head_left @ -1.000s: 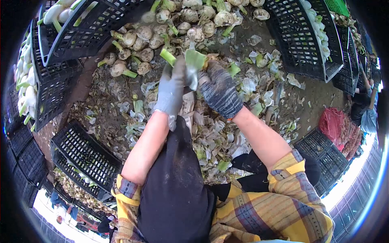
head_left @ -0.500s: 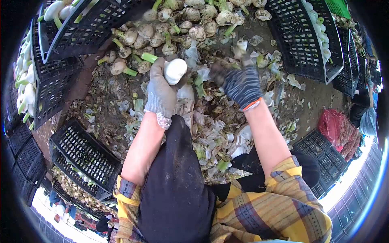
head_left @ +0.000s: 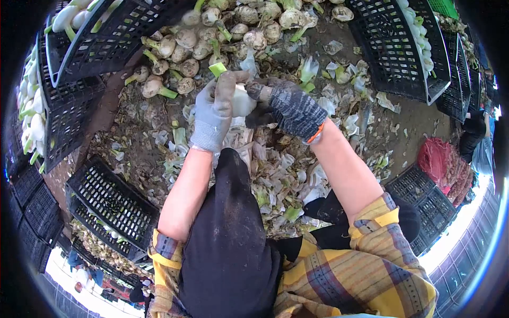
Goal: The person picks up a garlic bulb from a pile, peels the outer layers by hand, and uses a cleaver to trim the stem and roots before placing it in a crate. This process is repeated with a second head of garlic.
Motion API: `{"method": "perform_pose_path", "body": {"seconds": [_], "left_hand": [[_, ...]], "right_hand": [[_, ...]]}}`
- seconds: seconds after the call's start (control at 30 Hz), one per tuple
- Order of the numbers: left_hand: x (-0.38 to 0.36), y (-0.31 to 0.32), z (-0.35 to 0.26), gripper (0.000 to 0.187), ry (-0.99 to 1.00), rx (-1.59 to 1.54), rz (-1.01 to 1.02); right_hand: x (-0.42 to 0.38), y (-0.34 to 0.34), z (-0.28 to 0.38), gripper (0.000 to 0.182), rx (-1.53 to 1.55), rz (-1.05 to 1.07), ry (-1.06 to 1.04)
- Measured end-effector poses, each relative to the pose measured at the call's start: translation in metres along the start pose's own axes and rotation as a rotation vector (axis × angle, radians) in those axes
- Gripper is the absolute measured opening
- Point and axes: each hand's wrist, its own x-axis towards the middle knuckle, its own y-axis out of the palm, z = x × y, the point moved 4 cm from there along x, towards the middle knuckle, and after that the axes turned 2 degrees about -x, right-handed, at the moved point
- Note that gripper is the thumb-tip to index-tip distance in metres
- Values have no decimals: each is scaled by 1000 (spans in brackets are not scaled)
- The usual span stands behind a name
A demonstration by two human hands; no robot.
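My left hand [head_left: 216, 108], in a pale grey glove with a soiled palm, is closed around a white garlic bulb [head_left: 243, 102]. The bulb's cut green stem [head_left: 217, 69] sticks out above the fingers. My right hand [head_left: 290, 106], in a dark striped glove with an orange cuff, meets the bulb from the right, its fingers bent against it and partly hiding it. Unpeeled garlic bulbs [head_left: 254, 40] with short green stems lie heaped just beyond my hands. Peeled skins [head_left: 275, 175] cover the ground beneath them.
Black plastic crates [head_left: 392, 47] flank the heap; a crate at the left holds white garlic [head_left: 36, 124]. Another crate [head_left: 111, 204] stands lower left, and more crates [head_left: 421, 204] lie lower right beside a red mesh sack [head_left: 435, 159]. Other people are at the far edges.
My right hand has swung left from over the skins to the bulb in my left hand. A scrap with green on it now lies where that hand was.
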Motion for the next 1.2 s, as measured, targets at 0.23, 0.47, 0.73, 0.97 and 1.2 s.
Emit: {"method": "perform_pose_path", "body": {"seconds": [0.23,0.47,0.73,0.97,1.2], "left_hand": [[8,-7,13,63,10,-13,-95],[5,-6,11,55,-11,-81,-95],[6,-4,16,53,125,15,-152],[6,-5,21,38,-171,-134,-278],[5,-6,8,45,-56,-66,-162]], "right_hand": [[2,-10,-12,38,153,40,-26],[-2,-8,-6,38,-131,27,-151],[-5,-8,-5,28,-326,-229,-195],[-2,-30,-8,16,111,-434,-208],[4,-8,-7,35,46,-115,88]]}}
